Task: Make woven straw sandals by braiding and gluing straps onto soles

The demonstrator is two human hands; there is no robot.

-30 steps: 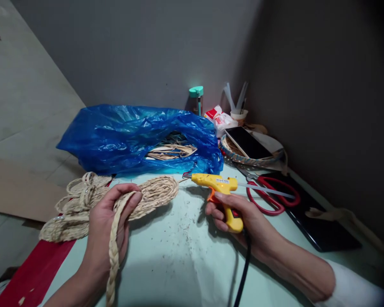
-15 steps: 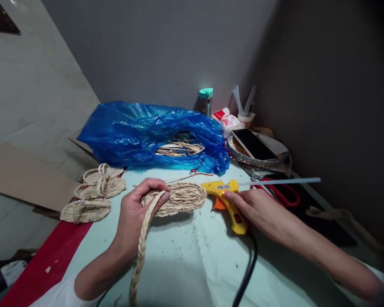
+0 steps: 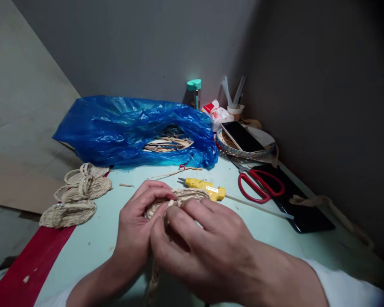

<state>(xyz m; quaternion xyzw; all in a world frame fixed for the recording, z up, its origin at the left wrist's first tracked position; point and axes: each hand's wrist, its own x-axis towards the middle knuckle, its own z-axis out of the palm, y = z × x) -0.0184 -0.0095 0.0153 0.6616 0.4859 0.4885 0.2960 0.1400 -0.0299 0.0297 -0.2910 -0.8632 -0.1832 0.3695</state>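
A coiled oval of braided straw (image 3: 192,194) is held up over the table, its lower part hidden behind my hands. Around its left end my left hand (image 3: 137,217) is closed. My right hand (image 3: 201,238) pinches the loose straw braid (image 3: 170,204) against the coil's near edge, with its fingers bunched together. The tail of that braid hangs down between my wrists. Just behind the coil a yellow glue gun (image 3: 205,187) lies on the table, nozzle to the left and a long glue stick (image 3: 262,204) poking out to the right.
Several woven straw slippers (image 3: 68,213) sit at the left. A blue plastic bag (image 3: 115,128) of straw stands at the back. Rightward are red-handled scissors (image 3: 259,183), a black tablet-like slab (image 3: 313,221), a phone (image 3: 241,136) on a round basket (image 3: 265,149), and a cup (image 3: 235,111) of glue sticks.
My right hand has let go of the glue gun, which now lies behind the coil. That hand has come left to the braid. My left hand keeps its hold on the coil.
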